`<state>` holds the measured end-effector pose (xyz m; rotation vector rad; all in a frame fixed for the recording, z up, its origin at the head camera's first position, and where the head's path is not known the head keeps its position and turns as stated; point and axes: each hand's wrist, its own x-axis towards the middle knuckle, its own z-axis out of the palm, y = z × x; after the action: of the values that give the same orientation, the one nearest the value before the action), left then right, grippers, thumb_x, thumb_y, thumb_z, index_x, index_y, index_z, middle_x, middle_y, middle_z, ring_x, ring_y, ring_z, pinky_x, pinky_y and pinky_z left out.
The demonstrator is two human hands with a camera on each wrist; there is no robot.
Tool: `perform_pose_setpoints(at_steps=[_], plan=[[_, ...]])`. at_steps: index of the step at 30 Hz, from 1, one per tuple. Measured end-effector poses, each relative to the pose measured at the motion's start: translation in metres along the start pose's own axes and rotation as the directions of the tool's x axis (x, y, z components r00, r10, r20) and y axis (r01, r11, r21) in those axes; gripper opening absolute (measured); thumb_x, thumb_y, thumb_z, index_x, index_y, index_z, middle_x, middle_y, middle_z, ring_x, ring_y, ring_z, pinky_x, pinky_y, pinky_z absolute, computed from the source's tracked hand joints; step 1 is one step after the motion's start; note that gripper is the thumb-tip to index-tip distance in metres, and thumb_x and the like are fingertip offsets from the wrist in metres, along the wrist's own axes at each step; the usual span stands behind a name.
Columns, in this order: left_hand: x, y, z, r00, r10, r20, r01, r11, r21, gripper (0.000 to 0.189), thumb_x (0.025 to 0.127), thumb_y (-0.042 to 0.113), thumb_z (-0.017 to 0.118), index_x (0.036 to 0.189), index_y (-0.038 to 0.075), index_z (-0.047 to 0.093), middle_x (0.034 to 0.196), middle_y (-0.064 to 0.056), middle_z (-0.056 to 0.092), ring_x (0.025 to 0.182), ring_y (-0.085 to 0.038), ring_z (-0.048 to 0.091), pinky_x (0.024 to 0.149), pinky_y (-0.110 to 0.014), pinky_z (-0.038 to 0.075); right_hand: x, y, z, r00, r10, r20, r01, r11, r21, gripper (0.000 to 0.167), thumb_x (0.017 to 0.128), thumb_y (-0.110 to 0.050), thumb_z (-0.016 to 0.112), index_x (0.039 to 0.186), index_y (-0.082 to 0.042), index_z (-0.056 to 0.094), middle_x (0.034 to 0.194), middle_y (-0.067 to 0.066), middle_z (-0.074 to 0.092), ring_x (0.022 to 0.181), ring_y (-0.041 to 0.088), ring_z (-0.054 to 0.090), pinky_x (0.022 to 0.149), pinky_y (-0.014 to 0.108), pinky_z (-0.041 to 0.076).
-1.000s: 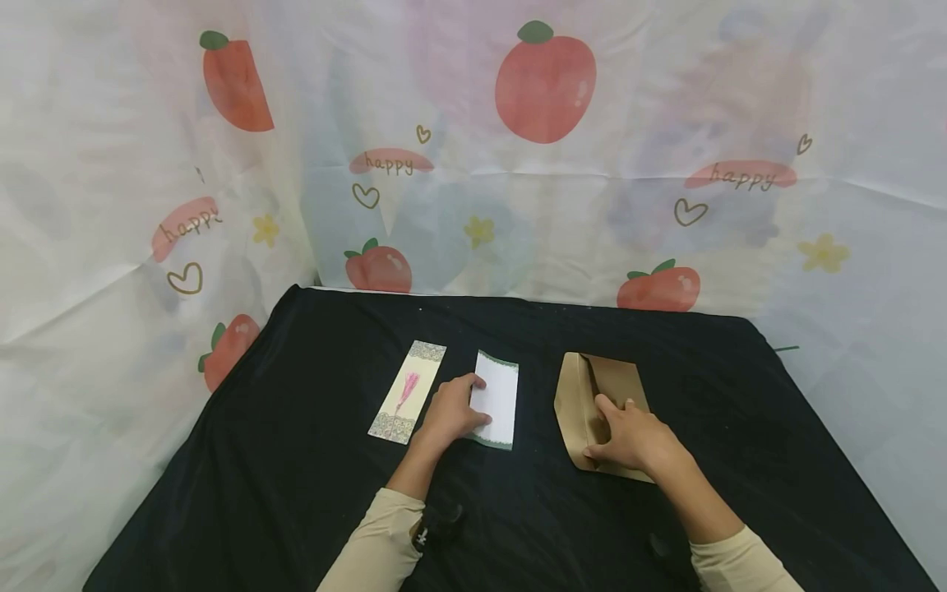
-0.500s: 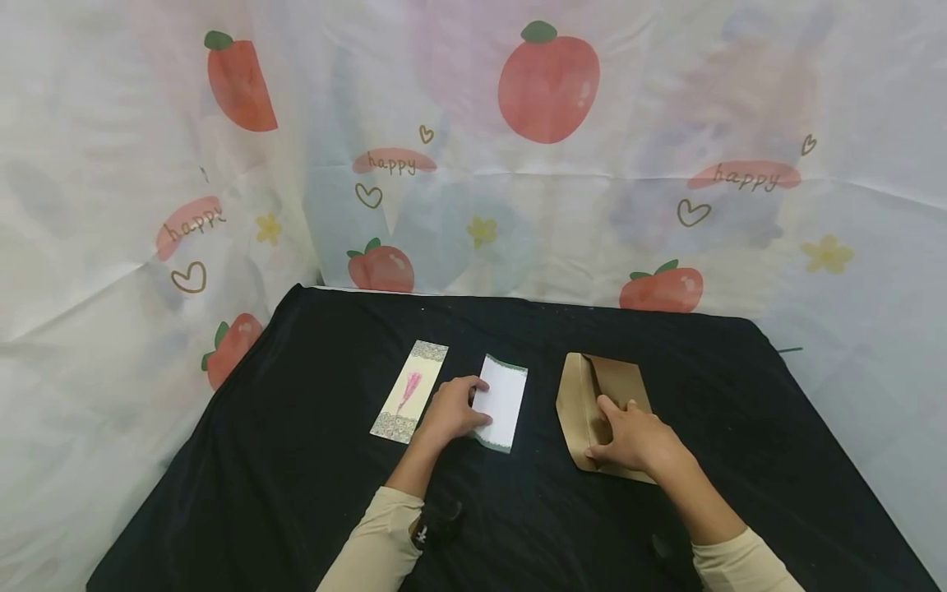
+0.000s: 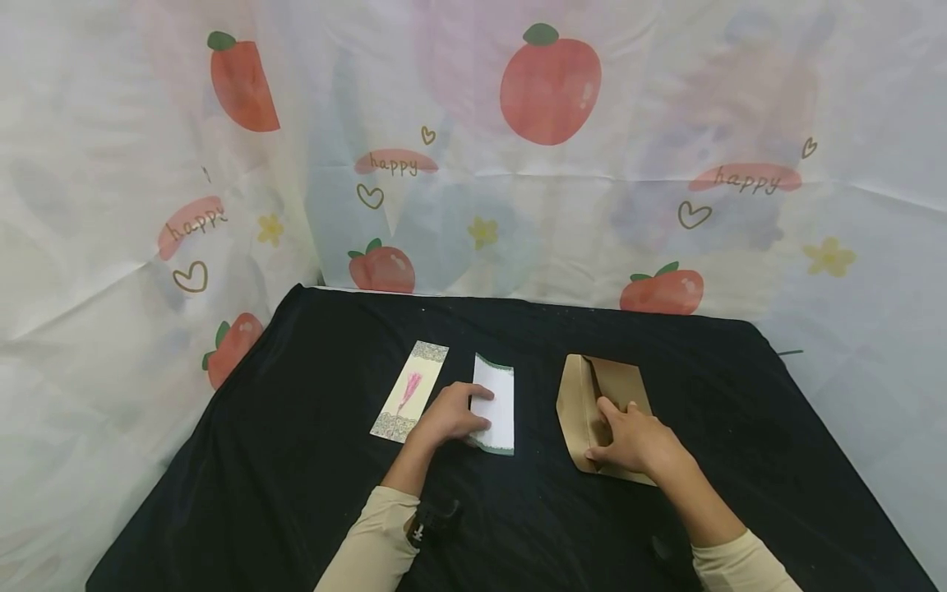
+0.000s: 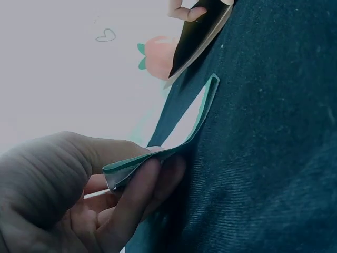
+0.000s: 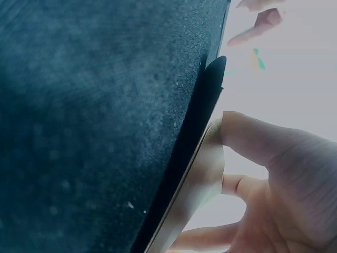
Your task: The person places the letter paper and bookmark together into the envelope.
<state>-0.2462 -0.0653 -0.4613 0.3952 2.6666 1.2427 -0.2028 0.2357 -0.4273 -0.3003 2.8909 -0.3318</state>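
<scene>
Our left hand (image 3: 447, 413) pinches a bowed white card (image 3: 500, 415), green-edged at both ends, its long axis running away from us. Our right hand (image 3: 635, 440) grips a smooth brown envelope (image 3: 575, 407) — flap open, pointing left toward the card. Leftmost slants a flat, pink-tasselled strip (image 3: 410, 388). Black cloth (image 3: 296, 460) covers the bench; a creased, fruit-printed curtain (image 3: 459, 90) hangs behind.
</scene>
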Motion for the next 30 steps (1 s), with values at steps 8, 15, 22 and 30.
perform_pose_setpoints(at_steps=[8, 15, 22, 30], plan=[[0.0009, -0.0032, -0.0031, 0.999, 0.04, -0.012, -0.04, 0.999, 0.014, 0.038, 0.081, -0.004, 0.074, 0.119, 0.003, 0.076, 0.127, -0.022, 0.066, 0.097, -0.032, 0.062, 0.062, -0.031, 0.05, -0.0001, -0.0012, -0.0012, 1.0, -0.008, -0.012, 0.008, 1.0, -0.007, 0.06, 0.083, -0.045, 0.086, 0.117, -0.01, 0.051, 0.113, 0.032, 0.057, 0.084, 0.044, 0.062, 0.065, 0.057, 0.049], [0.0026, -0.0039, -0.0016, 0.996, 0.085, -0.028, -0.085, 0.996, 0.007, 0.034, 0.083, 0.001, 0.082, 0.117, 0.005, 0.077, 0.128, -0.019, 0.067, 0.111, -0.033, 0.062, 0.087, -0.041, 0.052, 0.0005, -0.0005, -0.0012, 1.0, -0.007, -0.005, 0.007, 1.0, -0.01, 0.061, 0.083, -0.045, 0.086, 0.118, -0.009, 0.05, 0.111, 0.03, 0.057, 0.086, 0.044, 0.062, 0.068, 0.058, 0.049], [0.004, -0.003, 0.0014, 0.995, 0.058, -0.08, -0.061, 0.997, -0.042, 0.029, 0.086, -0.001, 0.078, 0.114, 0.006, 0.079, 0.128, -0.019, 0.068, 0.112, -0.033, 0.061, 0.089, -0.043, 0.051, 0.0003, 0.0001, -0.0023, 1.0, -0.008, -0.008, 0.008, 1.0, -0.006, 0.062, 0.083, -0.044, 0.086, 0.119, -0.008, 0.051, 0.112, 0.031, 0.056, 0.087, 0.044, 0.062, 0.069, 0.059, 0.049], [0.0039, -0.0019, 0.0037, 0.998, 0.03, -0.054, -0.033, 0.998, -0.057, 0.029, 0.086, -0.002, 0.074, 0.114, 0.005, 0.079, 0.128, -0.02, 0.067, 0.107, -0.032, 0.061, 0.079, -0.038, 0.053, -0.0006, 0.0002, -0.0002, 1.0, -0.011, -0.014, 0.011, 1.0, -0.003, 0.06, 0.082, -0.045, 0.086, 0.116, -0.009, 0.051, 0.11, 0.029, 0.057, 0.09, 0.044, 0.062, 0.069, 0.058, 0.049]])
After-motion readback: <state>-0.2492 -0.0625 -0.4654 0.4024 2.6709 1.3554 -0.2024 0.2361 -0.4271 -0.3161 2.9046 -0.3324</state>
